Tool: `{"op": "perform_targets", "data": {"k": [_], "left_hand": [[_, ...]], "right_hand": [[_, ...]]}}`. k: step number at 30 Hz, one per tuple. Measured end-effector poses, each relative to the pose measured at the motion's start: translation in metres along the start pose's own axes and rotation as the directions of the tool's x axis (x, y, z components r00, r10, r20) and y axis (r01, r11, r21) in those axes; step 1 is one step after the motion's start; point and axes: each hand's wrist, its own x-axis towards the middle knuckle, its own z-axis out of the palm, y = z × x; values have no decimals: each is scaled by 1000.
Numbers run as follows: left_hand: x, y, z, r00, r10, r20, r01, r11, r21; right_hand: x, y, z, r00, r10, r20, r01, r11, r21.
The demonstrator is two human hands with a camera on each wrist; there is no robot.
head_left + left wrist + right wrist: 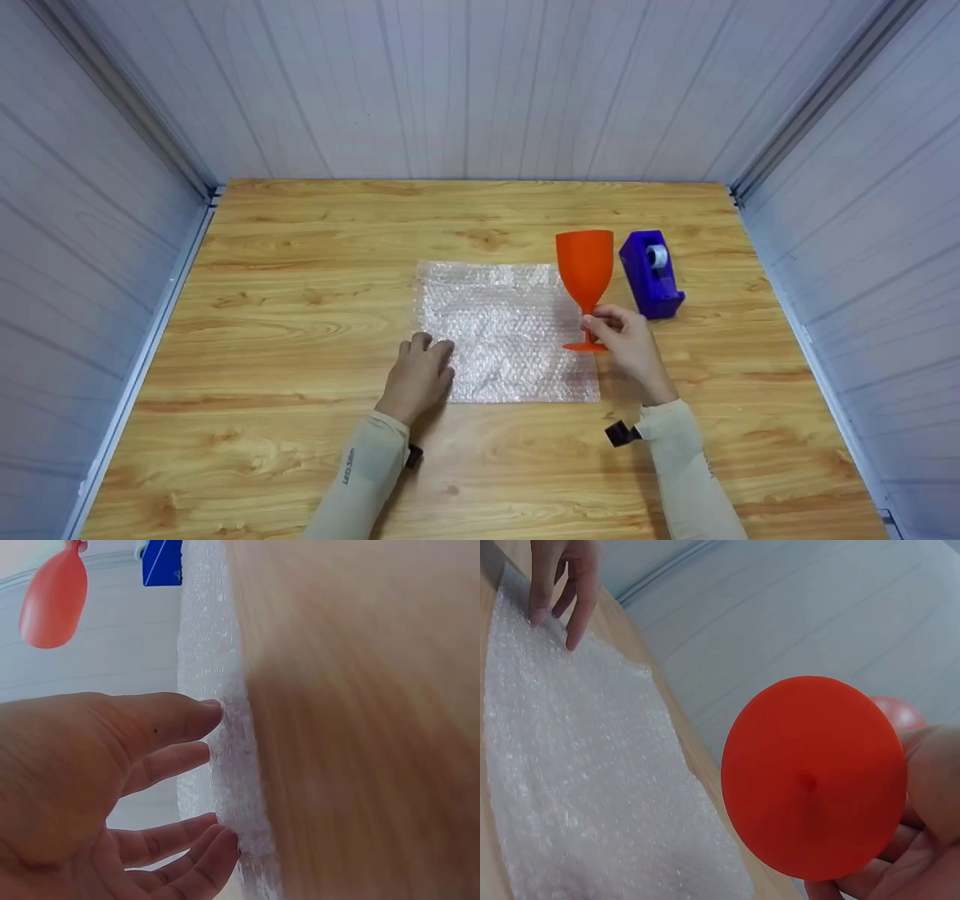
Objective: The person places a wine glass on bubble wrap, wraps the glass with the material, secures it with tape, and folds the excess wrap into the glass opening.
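Observation:
An orange goblet [585,262] is held upright by its stem in my right hand [628,341], over the right edge of a sheet of bubble wrap [502,337]. In the right wrist view the goblet's round base [810,780] faces the camera and hides the stem. The bubble wrap lies flat on the wooden table. My left hand [420,375] rests at the sheet's left edge with loosely bent fingers. Seen from the left wrist, its thumb [180,716] and fingertips touch the wrap [210,637], spread apart.
A purple tape dispenser [651,277] with a roll of clear tape stands on the table [300,315], just right of the goblet. Pale panelled walls [465,90] rise at the back and on both sides. Each wrist carries a small black camera [619,433].

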Motion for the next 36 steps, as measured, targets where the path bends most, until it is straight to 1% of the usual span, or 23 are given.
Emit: {"op": "perform_targets", "data": {"k": [5, 8, 14, 17, 21, 25, 28, 30, 32, 36], "left_hand": [[-6, 3, 4, 999, 24, -26, -25, 1000, -5], [-8, 6, 7, 998, 43, -41, -43, 999, -7], [-12, 10, 9, 999, 39, -22, -40, 998, -40], [-14, 11, 10, 998, 55, -26, -56, 997, -58], [-13, 8, 9, 993, 89, -72, -95, 992, -84], [-10, 3, 7, 986, 94, -139, -109, 989, -101], [-8, -2, 4, 983, 64, -171, -83, 991, -107], [-6, -6, 2, 985, 32, -171, -51, 993, -110], [-4, -10, -1, 988, -13, -155, -5, 993, -115], [-1, -18, -5, 991, -89, -98, 75, 987, -146]], "right_hand": [[-2, -2, 6, 1000, -9, 13, 9, 1000, 2], [-3, -4, 8, 1000, 2, 20, -2, 1000, -1], [-7, -6, 17, 999, 25, 35, -27, 999, 38], [-9, -5, 21, 998, 29, 48, -32, 997, 68], [-9, -5, 28, 998, 28, 57, -32, 996, 82], [-9, -7, 33, 998, 19, 63, -24, 996, 82], [-10, -7, 36, 997, 2, 76, -8, 996, 89], [-10, -7, 39, 997, -5, 83, -4, 995, 98], [-11, -7, 42, 996, -5, 90, -3, 995, 96], [-9, -5, 53, 993, -33, 109, 20, 992, 121]]}}
